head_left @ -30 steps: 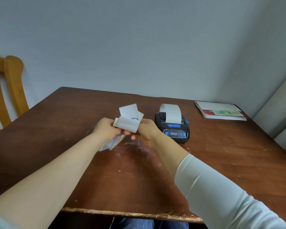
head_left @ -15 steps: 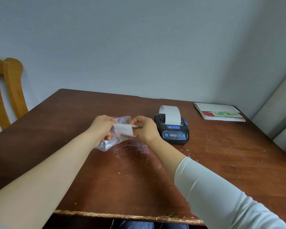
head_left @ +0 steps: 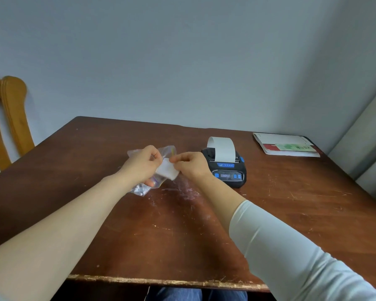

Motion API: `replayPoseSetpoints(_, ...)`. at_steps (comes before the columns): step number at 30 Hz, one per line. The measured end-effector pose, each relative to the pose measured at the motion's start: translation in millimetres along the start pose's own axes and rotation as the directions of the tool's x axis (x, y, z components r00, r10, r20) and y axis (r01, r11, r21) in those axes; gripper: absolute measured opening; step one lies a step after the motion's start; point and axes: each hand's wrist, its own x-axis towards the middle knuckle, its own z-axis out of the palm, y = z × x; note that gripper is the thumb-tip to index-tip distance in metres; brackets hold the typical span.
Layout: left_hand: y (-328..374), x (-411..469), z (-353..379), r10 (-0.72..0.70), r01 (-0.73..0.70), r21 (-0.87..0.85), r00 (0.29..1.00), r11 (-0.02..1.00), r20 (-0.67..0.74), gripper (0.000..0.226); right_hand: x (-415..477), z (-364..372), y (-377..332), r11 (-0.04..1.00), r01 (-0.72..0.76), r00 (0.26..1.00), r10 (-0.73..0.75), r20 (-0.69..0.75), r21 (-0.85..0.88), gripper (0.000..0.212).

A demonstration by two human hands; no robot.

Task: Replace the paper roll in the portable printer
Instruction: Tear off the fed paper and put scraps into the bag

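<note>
You are holding both hands together over the middle of the frame, above the brown wooden table (head_left: 182, 235). Your left hand (head_left: 142, 165) is gripping a clear plastic bag (head_left: 141, 189), which is crumpling out above and below your fingers. Your right hand (head_left: 192, 165) is pinching the edge of a white folded paper (head_left: 166, 171) that is sitting between the two hands and touching the bag; whether it is partly inside the bag is not clear. The portable printer (head_left: 226, 170), black with blue buttons, is sitting on the table just right of your right hand, centre-right of the frame. A strip of white paper (head_left: 221, 148) is curling up and back out of its top. A stack of booklets (head_left: 287, 145) is lying in the upper right of the table, well apart from the printer. A wooden chair (head_left: 9, 122) is standing at the left edge of the frame. Your right arm is wearing a pale sleeve (head_left: 291, 257), lower right.
</note>
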Motion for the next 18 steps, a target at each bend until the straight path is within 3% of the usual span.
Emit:
replayPoseSetpoints(2,6.6,-3.1,0.4,0.076,-0.075,0.178,0.997,0.981,-0.003,0.011,-0.7,-0.2,2.5,0.989,0.083,0.996,-0.085,-0.008,-0.125,0.026)
replayPoseSetpoints(4,13.3,-4.8,1.9,0.121,-0.114,0.232,0.993,0.966,-0.015,0.012,-0.8,-0.5,1.8,0.988,0.086,0.992,-0.097,-0.086,-0.125,0.023)
replayPoseSetpoints(7,23.0,-5.7,4.8,0.145,-0.148,0.161,0.989,0.976,0.030,0.015,1.1,-3.6,0.4,1.000,0.016,0.978,-0.015,-0.208,0.005,0.028)
replayPoseSetpoints(11,30.6,-7.4,7.0,0.137,-0.139,0.057,0.990,0.989,0.025,0.017,-1.1,-5.9,-0.9,0.981,-0.069,0.977,0.104,-0.186,0.183,0.048)
replayPoseSetpoints(12,32.0,-7.8,8.1,0.148,-0.149,0.049,0.989,0.988,0.026,0.016,-1.3,-6.1,-1.1,0.975,-0.088,0.978,0.124,-0.168,0.203,0.047)
replayPoseSetpoints(15,38.7,-9.4,10.6,0.191,-0.191,0.018,0.981,0.981,0.025,0.013,-3.7,-12.3,-3.3,0.957,-0.115,0.974,0.161,-0.157,0.267,0.014)
replayPoseSetpoints(18,48.3,-13.3,12.0,0.261,-0.261,0.035,0.965,0.965,0.011,0.011,-5.9,-23.1,-7.5,0.953,-0.097,0.965,0.161,-0.207,0.287,0.028)
